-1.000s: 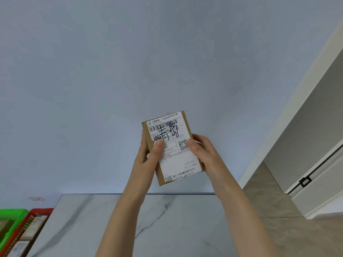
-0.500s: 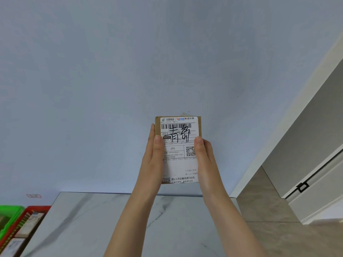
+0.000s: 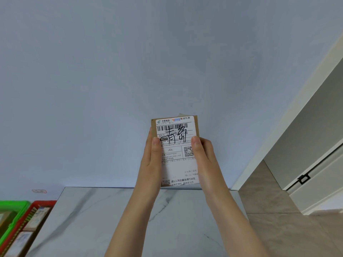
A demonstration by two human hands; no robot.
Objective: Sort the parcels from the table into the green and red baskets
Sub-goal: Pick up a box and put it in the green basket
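Head view: we hold a brown cardboard parcel (image 3: 175,151) up in front of the pale blue wall (image 3: 111,71), above the far edge of the marble table (image 3: 111,219) and touching nothing but our hands. Our left hand (image 3: 151,164) grips its left long edge and our right hand (image 3: 206,160) grips its right. Each thumb presses on the label side, and the remaining fingers are wrapped behind the box, mostly out of sight. A second ago the parcel sat tilted, its top leaning to the left; it has since been turned upright, and the white shipping label (image 3: 178,164) now faces us squarely, barcode at the top and bold handwritten characters across it. We judge that this squaring-up serves to read the label, so the sorting choice for this parcel is probably being made now and the drop has not begun. The green basket (image 3: 13,204) and the red basket (image 3: 43,202) stand side by side at the lower left, beside the table's left end and well apart from the parcel. Both already hold parcels. No other parcel shows on the visible part of the table.
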